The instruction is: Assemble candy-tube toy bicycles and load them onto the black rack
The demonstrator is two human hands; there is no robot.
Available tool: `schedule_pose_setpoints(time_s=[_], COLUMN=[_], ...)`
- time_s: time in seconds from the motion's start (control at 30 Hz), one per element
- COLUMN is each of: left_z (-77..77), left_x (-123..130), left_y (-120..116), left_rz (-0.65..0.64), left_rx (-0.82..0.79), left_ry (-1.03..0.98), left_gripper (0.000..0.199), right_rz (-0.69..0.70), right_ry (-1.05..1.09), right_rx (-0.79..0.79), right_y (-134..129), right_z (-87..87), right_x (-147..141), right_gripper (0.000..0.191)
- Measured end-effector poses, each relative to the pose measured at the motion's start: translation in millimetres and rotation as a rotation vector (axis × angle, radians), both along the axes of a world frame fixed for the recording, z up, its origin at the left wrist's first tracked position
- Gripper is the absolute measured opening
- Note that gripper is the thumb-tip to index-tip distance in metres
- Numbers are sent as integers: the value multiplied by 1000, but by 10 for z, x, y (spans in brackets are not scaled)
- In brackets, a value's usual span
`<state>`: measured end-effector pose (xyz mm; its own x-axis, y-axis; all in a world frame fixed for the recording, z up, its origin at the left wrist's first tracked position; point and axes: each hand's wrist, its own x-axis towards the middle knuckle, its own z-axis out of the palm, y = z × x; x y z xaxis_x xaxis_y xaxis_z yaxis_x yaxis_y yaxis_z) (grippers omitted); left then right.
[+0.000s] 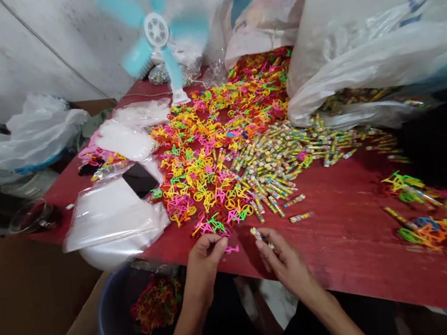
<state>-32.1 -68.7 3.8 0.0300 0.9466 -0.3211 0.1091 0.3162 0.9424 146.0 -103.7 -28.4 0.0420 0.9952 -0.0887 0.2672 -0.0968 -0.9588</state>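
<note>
My left hand (205,264) is closed in a pinch at the table's front edge. A small pink plastic toy piece (232,249) shows at its fingertips; the fingers partly hide it. My right hand (283,260) grips a small candy-filled clear tube (255,234) with a colourful wrap, its end sticking up past the thumb. Just beyond my left hand spreads a pile of small bicycle-shaped plastic toys (198,180) in yellow, pink, green and orange. A heap of similar filled tubes (284,149) lies beyond my right hand, with a loose tube (301,217) nearer.
Clear plastic bags (112,213) lie on the red table (342,250) at left, a phone (139,181) on them. A fan (156,30) with blurred blades stands behind. Large white sacks (356,39) bulge at right. A blue tub (114,320) holds more toys below.
</note>
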Motion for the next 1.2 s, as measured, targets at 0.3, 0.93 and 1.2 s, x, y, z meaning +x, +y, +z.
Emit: schedule_pose_setpoints(time_s=[0.3,0.93,1.2], left_z=[505,-10,95], left_x=[-1014,108,174], left_y=[-182,103,116], left_rz=[-356,-76,-265], left_rx=[-264,119,66], left_ry=[1463,-61,-16], left_gripper=[23,40,20], right_rz=[-60,-115,-21], right_ry=[-330,550,326], right_rx=[255,-155,-107], right_y=[116,310,268], right_z=[-215,231,239], right_x=[63,-48,38], right_gripper=[25,38,37])
